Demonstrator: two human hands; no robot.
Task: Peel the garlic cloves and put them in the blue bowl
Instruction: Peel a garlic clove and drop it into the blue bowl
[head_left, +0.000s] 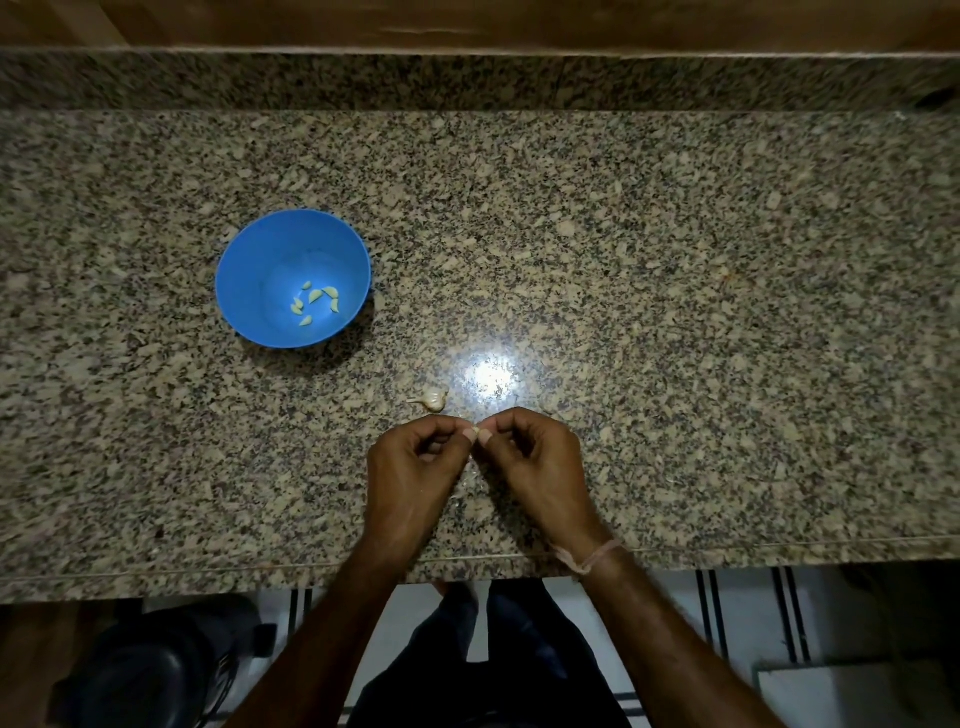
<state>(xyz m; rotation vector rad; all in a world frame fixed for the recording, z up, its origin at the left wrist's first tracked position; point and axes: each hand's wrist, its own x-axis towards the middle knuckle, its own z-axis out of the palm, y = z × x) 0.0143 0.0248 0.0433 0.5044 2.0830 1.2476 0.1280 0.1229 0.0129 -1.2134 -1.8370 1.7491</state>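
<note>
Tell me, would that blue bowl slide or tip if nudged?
Probably light: the blue bowl looks like thin plastic and holds only a few peeled cloves. It would likely slide readily, since the granite counter shines with glare. Its base seems narrower than its rim, so a high push might tip it.

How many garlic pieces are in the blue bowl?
6 pale peeled garlic cloves, all in the round blue plastic bowl: four clustered centre-right, one left, one nearest. Touching ones may hide more.
</note>
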